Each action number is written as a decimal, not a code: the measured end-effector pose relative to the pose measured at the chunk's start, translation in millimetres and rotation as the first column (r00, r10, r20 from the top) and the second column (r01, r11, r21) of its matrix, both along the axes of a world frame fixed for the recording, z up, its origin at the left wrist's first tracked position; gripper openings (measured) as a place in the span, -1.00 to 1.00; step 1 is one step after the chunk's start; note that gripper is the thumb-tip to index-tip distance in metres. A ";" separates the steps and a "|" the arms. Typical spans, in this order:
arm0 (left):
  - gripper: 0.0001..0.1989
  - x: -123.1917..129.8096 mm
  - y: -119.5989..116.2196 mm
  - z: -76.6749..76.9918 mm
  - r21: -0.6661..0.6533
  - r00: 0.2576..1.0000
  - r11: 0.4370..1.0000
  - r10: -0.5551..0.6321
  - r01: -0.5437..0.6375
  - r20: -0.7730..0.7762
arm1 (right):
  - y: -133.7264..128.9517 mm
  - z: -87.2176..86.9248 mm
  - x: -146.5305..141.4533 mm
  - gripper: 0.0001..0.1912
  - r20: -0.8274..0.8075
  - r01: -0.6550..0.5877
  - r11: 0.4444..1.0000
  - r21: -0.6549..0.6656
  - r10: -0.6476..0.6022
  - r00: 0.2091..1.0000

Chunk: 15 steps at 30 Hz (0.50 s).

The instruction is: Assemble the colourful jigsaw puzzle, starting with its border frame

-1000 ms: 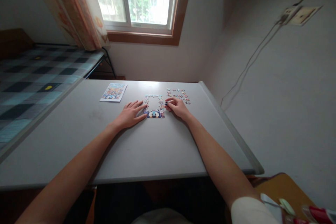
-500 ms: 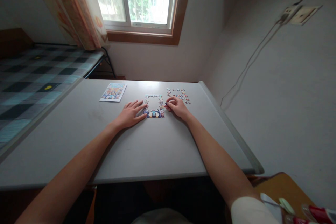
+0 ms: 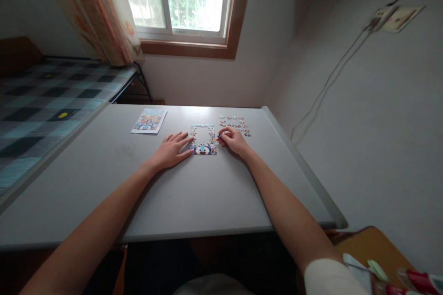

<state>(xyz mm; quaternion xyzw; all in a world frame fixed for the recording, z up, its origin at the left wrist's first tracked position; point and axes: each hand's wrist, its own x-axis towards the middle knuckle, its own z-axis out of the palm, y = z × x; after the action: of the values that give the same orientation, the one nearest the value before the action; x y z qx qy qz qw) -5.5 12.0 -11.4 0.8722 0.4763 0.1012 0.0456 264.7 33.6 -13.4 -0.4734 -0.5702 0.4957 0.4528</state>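
Observation:
A partly joined jigsaw puzzle (image 3: 203,150) lies on the grey table, its border linked around a bare middle and a blue cartoon face along the near side. My left hand (image 3: 172,150) rests flat with fingers spread, fingertips touching the puzzle's left edge. Just off the right edge, my right hand (image 3: 234,140) pinches a small dark puzzle piece (image 3: 218,136) between thumb and fingers. Several loose puzzle pieces (image 3: 235,119) are spread beyond my right hand. A printed picture card (image 3: 149,121) with a similar blue face lies at the back left.
The table (image 3: 194,203) ends at a raised strip on the right, beside the wall. A checked bed (image 3: 62,97) stands to the left, a window behind. At the lower right, a wooden stool (image 3: 377,249) bears several small items. A cable (image 3: 325,85) hangs along the wall.
Almost nothing differs. Both hands stay in place, the right one still pinching the dark puzzle piece beside the puzzle; the whole view has shifted very slightly.

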 end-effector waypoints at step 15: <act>-0.41 -1.0 1.3 -1.3 0.002 1.000 1.000 -0.002 0.002 -0.007 | 1.4 -1.6 2.3 -0.83 0.058 0.010 1.000 0.013 -0.010 0.998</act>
<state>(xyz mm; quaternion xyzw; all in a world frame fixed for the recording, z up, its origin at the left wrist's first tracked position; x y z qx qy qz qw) -6.5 13.4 -12.7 0.8731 0.4755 0.0987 0.0431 267.0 35.0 -15.0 -0.4875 -0.5838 0.4759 0.4416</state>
